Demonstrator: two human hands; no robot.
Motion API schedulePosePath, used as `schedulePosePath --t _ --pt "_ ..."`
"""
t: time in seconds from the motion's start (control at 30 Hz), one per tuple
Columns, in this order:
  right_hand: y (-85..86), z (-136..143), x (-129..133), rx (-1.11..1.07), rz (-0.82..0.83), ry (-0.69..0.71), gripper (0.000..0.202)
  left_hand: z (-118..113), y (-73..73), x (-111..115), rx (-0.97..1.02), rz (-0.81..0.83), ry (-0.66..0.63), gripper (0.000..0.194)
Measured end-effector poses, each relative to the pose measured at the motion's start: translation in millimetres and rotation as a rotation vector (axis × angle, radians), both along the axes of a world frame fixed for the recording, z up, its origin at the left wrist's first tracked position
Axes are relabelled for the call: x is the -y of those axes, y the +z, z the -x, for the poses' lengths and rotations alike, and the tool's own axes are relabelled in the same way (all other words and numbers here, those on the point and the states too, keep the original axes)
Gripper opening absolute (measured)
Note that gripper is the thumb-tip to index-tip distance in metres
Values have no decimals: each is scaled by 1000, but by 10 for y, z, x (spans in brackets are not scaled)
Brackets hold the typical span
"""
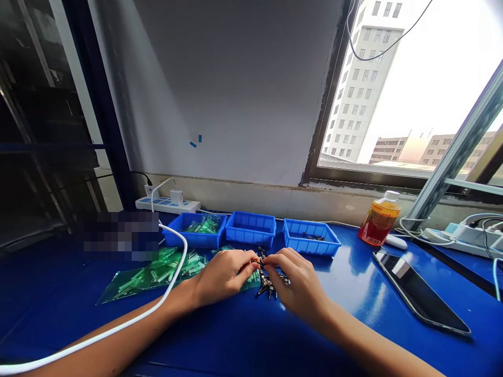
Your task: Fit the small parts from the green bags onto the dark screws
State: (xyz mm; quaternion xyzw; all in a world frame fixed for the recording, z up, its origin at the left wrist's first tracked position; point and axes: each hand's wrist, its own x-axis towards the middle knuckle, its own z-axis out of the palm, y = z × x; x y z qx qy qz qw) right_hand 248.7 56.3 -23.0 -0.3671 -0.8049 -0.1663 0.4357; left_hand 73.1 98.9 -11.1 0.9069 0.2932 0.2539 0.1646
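Observation:
My left hand (230, 273) and my right hand (295, 277) meet over the middle of the blue table, thumbs and forefingers pinched close together. Between the fingertips is a small dark piece (260, 262), too small to name; both hands seem to grip it. Just under the fingers lies a loose pile of small black-and-metal parts (267, 287), partly covered by my right hand. Green plastic bags (157, 272) holding pale stick-like pieces spread out to the left, and my left hand and wrist hide part of them.
Behind my hands stand a blue bin with green bags (184, 238), a middle blue bin (250, 237) and a right blue bin (312, 246) with a few dark parts. A drink bottle (379, 222) and a phone (420, 293) are right. A white cable (178, 272) crosses my left forearm.

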Motion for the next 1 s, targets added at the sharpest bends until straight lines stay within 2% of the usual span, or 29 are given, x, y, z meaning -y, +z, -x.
schedulePosePath --t 0.17,1.0 --pt "-12 -2 -1 5 26 -8 11 7 9 16 -11 7 49 26" --pt "-4 -4 3 -72 -27 -91 16 -1 -26 4 -37 -10 34 28"
